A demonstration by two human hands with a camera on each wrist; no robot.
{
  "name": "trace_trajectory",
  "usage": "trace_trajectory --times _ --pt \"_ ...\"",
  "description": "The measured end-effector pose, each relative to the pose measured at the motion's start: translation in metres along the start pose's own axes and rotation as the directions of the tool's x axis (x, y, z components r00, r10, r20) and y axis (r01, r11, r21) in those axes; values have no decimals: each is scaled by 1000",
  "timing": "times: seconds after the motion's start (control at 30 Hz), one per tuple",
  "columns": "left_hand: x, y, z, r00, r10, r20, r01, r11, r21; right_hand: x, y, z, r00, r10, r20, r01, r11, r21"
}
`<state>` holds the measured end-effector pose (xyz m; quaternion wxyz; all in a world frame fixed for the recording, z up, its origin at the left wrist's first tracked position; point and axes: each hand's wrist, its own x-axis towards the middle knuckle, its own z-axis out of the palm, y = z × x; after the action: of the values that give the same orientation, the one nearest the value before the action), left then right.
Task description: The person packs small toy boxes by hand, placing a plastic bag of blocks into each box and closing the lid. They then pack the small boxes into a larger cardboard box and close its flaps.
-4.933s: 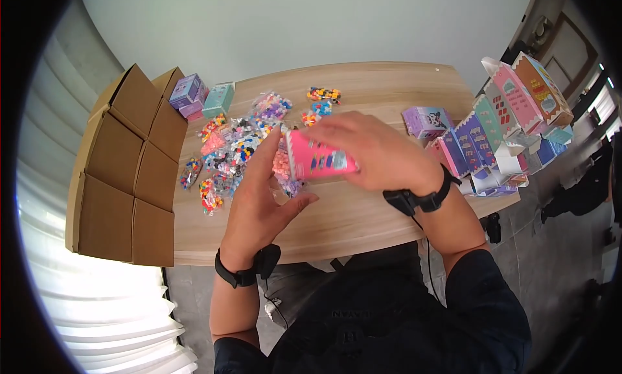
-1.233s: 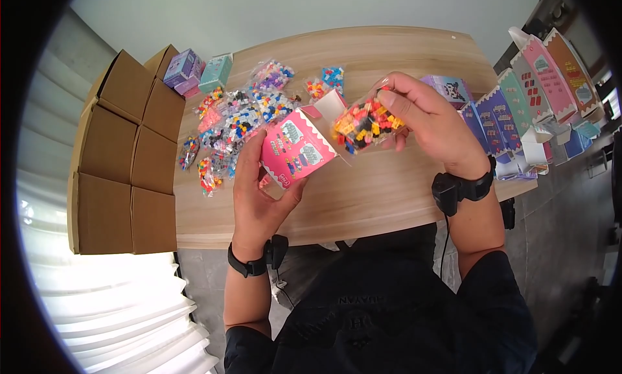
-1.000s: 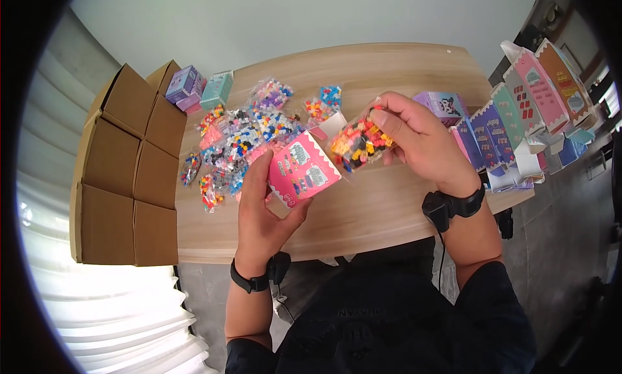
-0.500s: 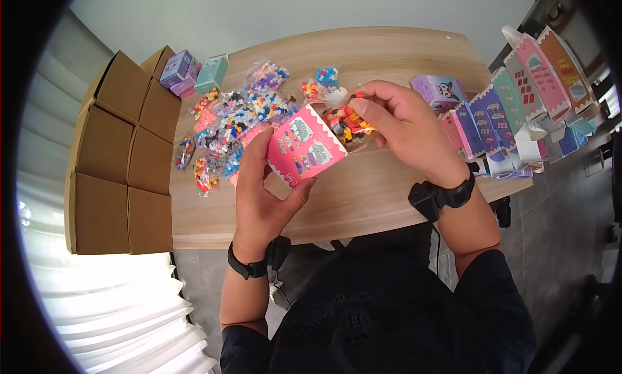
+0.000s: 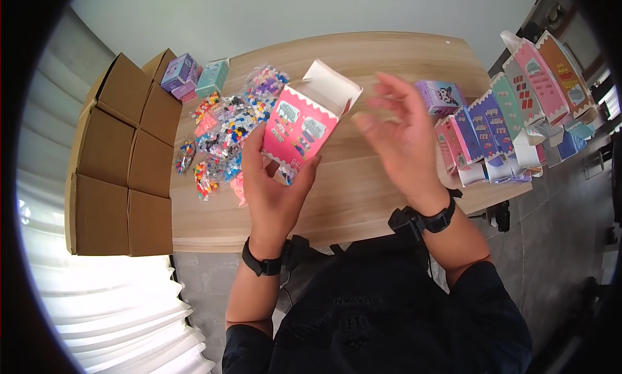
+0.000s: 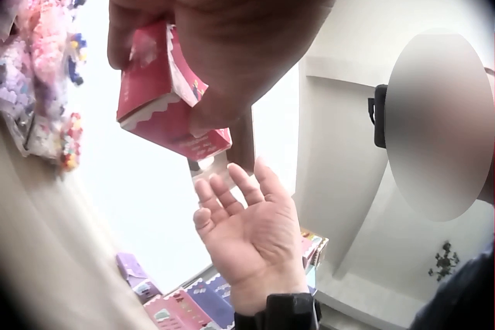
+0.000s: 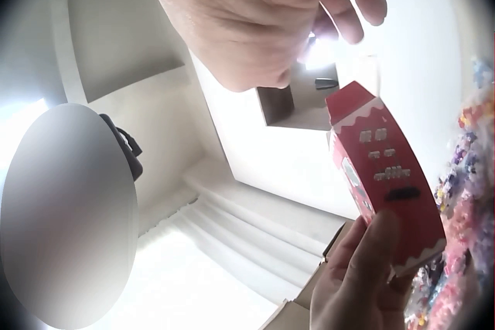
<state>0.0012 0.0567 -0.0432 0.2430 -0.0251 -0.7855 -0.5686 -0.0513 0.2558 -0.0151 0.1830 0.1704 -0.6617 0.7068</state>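
My left hand [image 5: 275,202] grips a small pink cardboard box [image 5: 301,128] between thumb and fingers, tilted above the table. The box's white-lined top flap [image 5: 330,85] stands up, and its inside is mostly hidden in the head view. To the right of the box, my right hand [image 5: 408,140] is apart from it, fingers spread and slightly blurred. From the left wrist view, the right palm [image 6: 255,241] shows with nothing in it. Printed pictures on the box's side [image 7: 394,183] appear in the right wrist view.
Clear bags of colourful small building bricks [image 5: 227,124] lie heaped behind the left hand. Brown cartons [image 5: 100,202] stack at the left edge, near small purple and teal boxes [image 5: 212,78]. A purple box [image 5: 439,96] and a row of colourful boxes [image 5: 492,124] stand at right.
The brick bag moved from the right hand into the pink box's mouth and is now out of sight. My right hand has let go and drawn back; the box is tipped more upright.
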Motion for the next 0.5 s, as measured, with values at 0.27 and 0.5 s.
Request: trace_trajectory --times 0.27,0.5 --pt "28 9 23 978 -69 195 114 967 -230 27 20 7 989 146 21 -145 932 333" --pt "70 12 24 879 -133 458 338 851 -402 53 20 -20 887 312 339 -378 914 147"
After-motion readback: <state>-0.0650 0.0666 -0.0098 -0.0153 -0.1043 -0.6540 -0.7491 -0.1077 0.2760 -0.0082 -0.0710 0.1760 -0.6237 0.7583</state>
